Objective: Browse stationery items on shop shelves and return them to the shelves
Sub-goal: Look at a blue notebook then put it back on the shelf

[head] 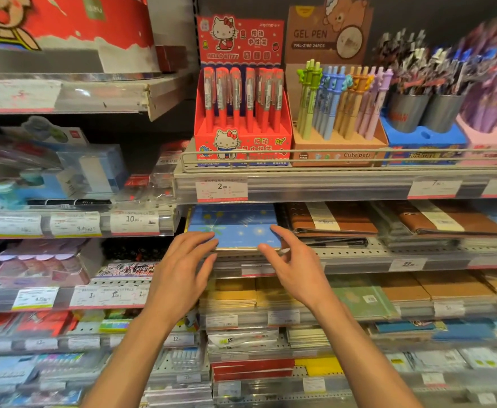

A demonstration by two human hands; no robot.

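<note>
Both hands at the near edge of a blue notebook [232, 226] lying flat on its shelf [344, 254], left of the brown notebooks [334, 220]. Left hand [182, 266] and right hand [294, 260] are spread, fingertips touching its corners, apparently squaring it in place.

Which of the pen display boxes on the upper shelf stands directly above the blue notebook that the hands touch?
The red Hello Kitty box, leftmost, with red pens. The brown box and blue box stand further right of the blue notebook.
</note>
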